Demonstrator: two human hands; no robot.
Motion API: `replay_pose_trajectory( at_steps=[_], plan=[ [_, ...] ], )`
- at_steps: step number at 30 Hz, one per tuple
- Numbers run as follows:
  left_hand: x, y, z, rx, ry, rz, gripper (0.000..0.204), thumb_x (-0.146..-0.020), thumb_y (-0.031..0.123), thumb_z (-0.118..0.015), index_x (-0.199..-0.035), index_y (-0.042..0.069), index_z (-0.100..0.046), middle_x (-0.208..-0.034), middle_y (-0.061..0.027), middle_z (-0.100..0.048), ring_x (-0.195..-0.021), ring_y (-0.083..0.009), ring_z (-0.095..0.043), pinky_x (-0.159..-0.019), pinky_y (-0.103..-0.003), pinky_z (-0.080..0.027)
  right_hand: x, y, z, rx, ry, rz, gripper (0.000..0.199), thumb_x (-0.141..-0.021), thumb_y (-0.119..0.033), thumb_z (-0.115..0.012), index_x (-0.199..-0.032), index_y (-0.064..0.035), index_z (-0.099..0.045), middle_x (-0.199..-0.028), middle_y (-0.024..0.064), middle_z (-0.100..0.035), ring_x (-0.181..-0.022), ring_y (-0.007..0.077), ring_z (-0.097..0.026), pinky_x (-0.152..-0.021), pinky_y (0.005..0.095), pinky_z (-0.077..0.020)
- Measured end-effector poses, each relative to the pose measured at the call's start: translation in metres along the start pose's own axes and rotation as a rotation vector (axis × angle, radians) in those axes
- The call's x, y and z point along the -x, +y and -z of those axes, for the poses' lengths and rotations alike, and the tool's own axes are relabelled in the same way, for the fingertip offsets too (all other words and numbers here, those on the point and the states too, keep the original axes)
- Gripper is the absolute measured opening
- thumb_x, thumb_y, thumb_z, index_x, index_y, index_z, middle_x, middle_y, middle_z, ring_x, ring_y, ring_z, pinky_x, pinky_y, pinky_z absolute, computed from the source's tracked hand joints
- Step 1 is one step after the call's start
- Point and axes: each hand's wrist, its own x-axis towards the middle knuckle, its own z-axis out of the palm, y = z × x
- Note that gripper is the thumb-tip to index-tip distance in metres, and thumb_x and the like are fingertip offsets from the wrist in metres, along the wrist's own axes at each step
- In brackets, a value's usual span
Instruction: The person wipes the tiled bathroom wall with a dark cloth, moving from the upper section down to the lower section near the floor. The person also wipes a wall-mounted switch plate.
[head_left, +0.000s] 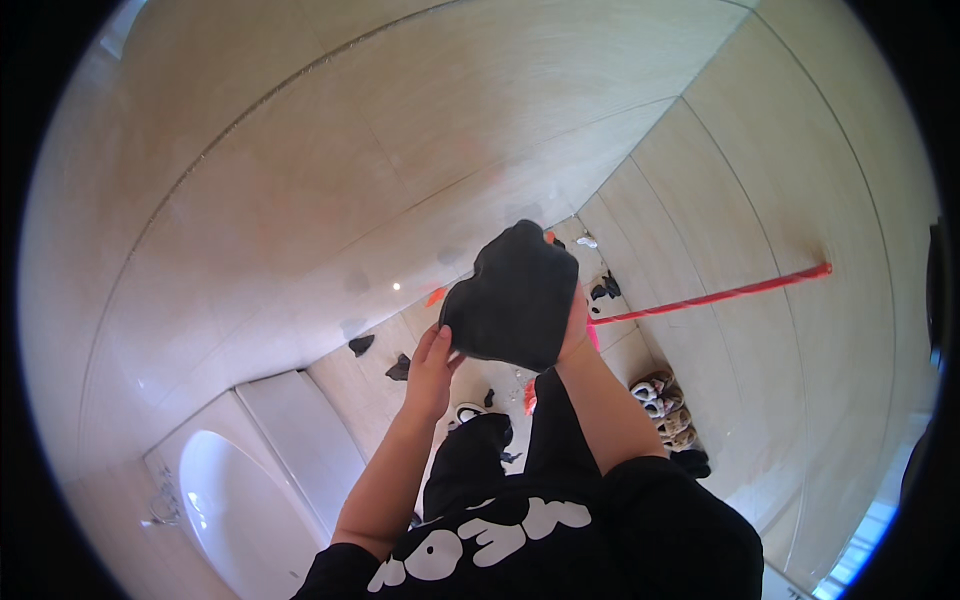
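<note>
- Left hand (432, 365): fingers pinch the lower left edge of the dark cloth (512, 297).
- Right hand (577, 330): mostly hidden behind the cloth, apparently gripping its right edge.
- Cloth: held up between both hands at chest height; it sags, so judged soft, light and limp. Grip at opposite edges.
- Beyond the hands: tiled floor (380, 390) with scattered dark scraps (361, 345); red rod (715, 296) to the right.

The dark cloth (513, 297) looks soft and matt. The floor tiles (380, 390) and wall tiles (330, 150) are smooth, glossy beige ceramic with faint reflections. The white basin (225, 515) shines like glazed porcelain. The red broom handle (720, 295) appears smooth plastic.
</note>
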Motion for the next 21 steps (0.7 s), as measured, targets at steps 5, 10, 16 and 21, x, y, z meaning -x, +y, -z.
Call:
replay_pose_trajectory(
  at_steps=[5,10,16,21],
  plan=[
    [-0.032,-0.036,-0.006,0.250,0.054,0.114,0.033,-0.097,0.020,-0.057,-0.122,-0.001,-0.052,-0.115,-0.0108,-0.062,-0.104,-0.0186,-0.062,-0.091,-0.035,-0.050,0.002,-0.001,0.017,0.059,0.102,-0.092,0.056,-0.100,-0.044,-0.034,-0.139,-0.0053,-0.046,-0.142,0.0132,-0.049,-0.129,0.0317,-0.048,-0.111,0.0469,-0.0350],
    [-0.081,-0.097,-0.021,0.231,0.164,0.179,0.029,-0.093,0.010,-0.062,-0.118,-0.002,-0.054,-0.110,-0.0121,-0.063,-0.097,-0.0186,-0.064,-0.085,-0.034,-0.053,-0.006,-0.032,0.050,0.013,0.195,-0.103,0.058,-0.099,-0.044,-0.032,-0.139,-0.0051,-0.046,-0.141,0.0136,-0.050,-0.128,0.0322,-0.048,-0.111,0.0473,-0.0350],
    [-0.168,-0.174,-0.034,0.236,0.165,0.138,0.033,-0.092,0.011,-0.063,-0.122,0.003,-0.053,-0.108,-0.0059,-0.062,-0.095,-0.0149,-0.060,-0.080,-0.031,-0.050,-0.052,-0.092,0.142,0.137,0.307,-0.093,0.056,-0.099,-0.046,-0.030,-0.134,-0.0069,-0.051,-0.135,0.0122,-0.054,-0.126,0.0306,-0.051,-0.109,0.0477,-0.0364],
    [-0.234,-0.227,0.012,-0.161,0.205,-0.089,0.034,-0.090,0.009,-0.061,-0.124,0.005,-0.054,-0.110,-0.0057,-0.060,-0.097,-0.0136,-0.057,-0.083,-0.028,-0.047,-0.103,-0.085,0.216,0.141,0.223,-0.008,0.050,-0.100,-0.044,-0.031,-0.126,-0.0097,-0.056,-0.125,0.0088,-0.060,-0.118,0.0294,-0.056,-0.105,0.0467,-0.0402]
  ],
)
